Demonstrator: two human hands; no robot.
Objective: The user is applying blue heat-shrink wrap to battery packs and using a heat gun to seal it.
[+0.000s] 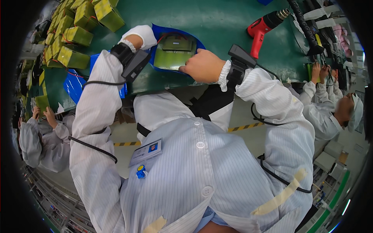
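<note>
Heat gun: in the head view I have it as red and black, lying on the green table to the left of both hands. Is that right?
Not quite: the head view shows the heat gun to the right of both the left hand and the right hand. It is red and black and lies on the green table.

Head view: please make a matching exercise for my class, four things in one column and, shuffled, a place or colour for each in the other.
Things:
1. heat gun
2. badge
3. yellow-green boxes
4. right hand

Places or colours:
A. grouped at the upper left of the picture
B. at the right side of the blue wrap
C. red and black
D. on the chest of the coat

Pairs: 1-C, 2-D, 3-A, 4-B
</note>
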